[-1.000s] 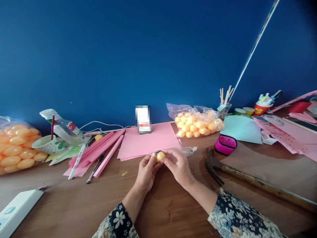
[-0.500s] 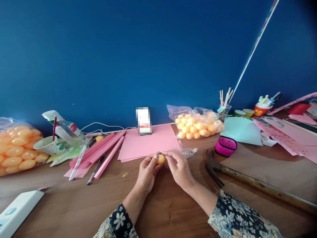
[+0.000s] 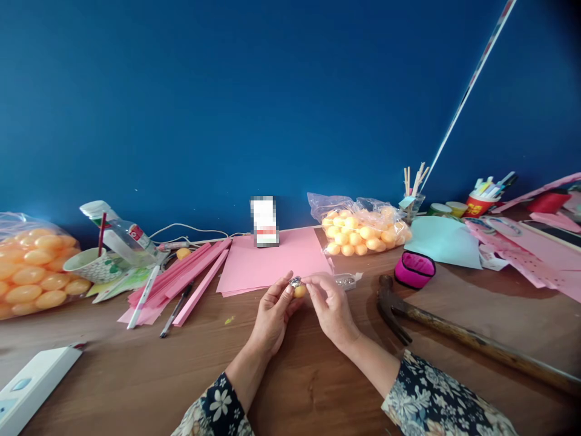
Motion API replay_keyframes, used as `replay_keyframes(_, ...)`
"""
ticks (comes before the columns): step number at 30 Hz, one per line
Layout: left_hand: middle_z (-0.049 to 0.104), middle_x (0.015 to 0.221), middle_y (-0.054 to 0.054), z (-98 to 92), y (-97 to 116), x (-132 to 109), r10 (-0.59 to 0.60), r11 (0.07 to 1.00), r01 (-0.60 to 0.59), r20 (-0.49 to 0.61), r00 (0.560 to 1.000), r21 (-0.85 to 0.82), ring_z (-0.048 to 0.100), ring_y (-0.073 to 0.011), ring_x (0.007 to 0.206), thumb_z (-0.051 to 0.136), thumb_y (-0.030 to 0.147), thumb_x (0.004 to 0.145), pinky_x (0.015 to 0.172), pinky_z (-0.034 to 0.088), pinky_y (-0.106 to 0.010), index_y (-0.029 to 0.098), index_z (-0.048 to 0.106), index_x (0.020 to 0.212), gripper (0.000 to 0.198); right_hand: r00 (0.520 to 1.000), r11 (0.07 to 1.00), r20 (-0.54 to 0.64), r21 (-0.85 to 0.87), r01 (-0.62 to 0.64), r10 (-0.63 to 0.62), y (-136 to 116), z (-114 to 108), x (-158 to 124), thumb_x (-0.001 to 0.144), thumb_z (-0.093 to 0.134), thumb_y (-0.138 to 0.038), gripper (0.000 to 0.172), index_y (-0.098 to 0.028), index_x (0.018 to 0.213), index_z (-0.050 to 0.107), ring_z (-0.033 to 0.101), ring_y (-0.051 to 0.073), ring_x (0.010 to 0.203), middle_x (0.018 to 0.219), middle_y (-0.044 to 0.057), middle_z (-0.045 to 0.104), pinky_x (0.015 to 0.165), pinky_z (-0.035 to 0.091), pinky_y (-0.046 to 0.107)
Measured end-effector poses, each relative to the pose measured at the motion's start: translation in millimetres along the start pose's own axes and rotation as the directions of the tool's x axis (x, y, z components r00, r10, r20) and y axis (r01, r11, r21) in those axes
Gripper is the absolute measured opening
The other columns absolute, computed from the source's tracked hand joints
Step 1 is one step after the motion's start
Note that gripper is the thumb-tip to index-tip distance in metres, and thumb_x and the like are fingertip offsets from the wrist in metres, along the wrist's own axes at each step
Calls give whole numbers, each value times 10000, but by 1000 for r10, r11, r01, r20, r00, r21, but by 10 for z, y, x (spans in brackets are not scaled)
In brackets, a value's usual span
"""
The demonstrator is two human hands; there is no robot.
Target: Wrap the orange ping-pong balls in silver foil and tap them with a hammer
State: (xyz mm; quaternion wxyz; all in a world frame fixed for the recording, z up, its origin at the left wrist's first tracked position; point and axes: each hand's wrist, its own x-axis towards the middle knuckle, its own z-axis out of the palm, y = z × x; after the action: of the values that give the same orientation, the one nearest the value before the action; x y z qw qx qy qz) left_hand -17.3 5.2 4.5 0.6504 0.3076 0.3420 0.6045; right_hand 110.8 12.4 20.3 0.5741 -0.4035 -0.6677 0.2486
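Note:
My left hand pinches a small orange-yellow ball between thumb and fingers, above the wooden table. A small shiny silver piece sits on top of the ball. From the other side, my right hand has its thumb and forefinger closed at the edge of that silver piece. Whether the piece is fixed to the ball I cannot tell. Just behind my right hand lies a small clear bag with silvery bits in it, partly hidden by the hand.
Pink paper sheets lie behind my hands, with a blurred-out upright device there. A bag of orange balls stands behind right, another bag far left. A hammer and magenta pouch lie right; pink strips left.
The ball has turned or tilted slightly in my left hand, and more of the silver piece on its top shows. My left forefinger has lifted a little. The right hand stays close against it.

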Motion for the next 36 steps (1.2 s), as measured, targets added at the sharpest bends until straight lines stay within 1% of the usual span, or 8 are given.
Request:
replay_keyframes(5,627,1034,-59,7,0,-5,2,1000,-2,-37,999,-14,587,-143,918,596,277,765,818,476,-271,193,582,1106,351,997,997,-8,6,-79,79,18,10,-16,864,447,-207,139,-204,902,581,586,165,852,906,43,630,794,467,304)
replay_keyframes(9,623,1066,-61,15,2,-6,3,1000,-4,-53,999,-10,581,-144,949,623,264,744,837,460,-263,195,579,1106,371,998,998,-18,-16,-64,64,14,9,-20,856,457,-212,135,-200,889,588,585,167,860,896,41,633,804,460,301)
replay_keyframes(14,644,1040,-71,22,-1,-9,15,1000,-15,2,1000,26,582,-170,972,695,198,667,919,403,-317,194,554,1135,489,998,997,-35,-51,-63,61,9,4,-22,836,482,-227,105,-194,857,580,586,173,808,856,42,629,747,476,299)
replay_keyframes(18,628,1083,-83,19,-3,-7,23,998,-21,-21,1000,63,575,-192,994,709,210,645,947,377,-359,192,561,1126,504,998,997,-22,-43,-57,56,8,2,-21,845,472,-219,116,-196,880,580,584,175,826,884,48,627,760,475,305)
replay_keyframes(21,629,1073,-76,8,-6,-6,29,996,-27,-31,999,81,576,-185,989,706,221,648,942,382,-345,204,561,1135,508,999,999,-5,-21,-51,51,13,7,-24,859,452,-226,140,-199,898,584,582,180,857,904,54,631,768,475,310)
replay_keyframes(24,636,1032,-61,5,2,-10,29,996,-27,-29,999,80,584,-170,961,695,226,663,928,397,-333,217,544,1158,518,996,996,-28,-6,-84,84,27,11,-28,844,485,-236,118,-194,920,566,585,172,840,904,50,627,755,477,298)
replay_keyframes(29,612,1088,-71,22,21,-21,11,999,-10,-20,1000,53,574,-185,995,678,234,686,911,420,-347,230,522,1172,510,992,991,-4,-26,-129,129,31,3,-20,832,509,-232,75,-193,813,570,584,155,751,802,22,625,707,473,274)
replay_keyframes(36,615,1106,-85,21,5,-17,26,998,-25,-24,999,52,581,-184,989,677,233,685,885,437,-321,209,537,1153,489,994,995,35,2,-102,102,22,-7,-15,845,482,-247,116,-193,801,574,578,168,769,814,33,620,722,472,290)
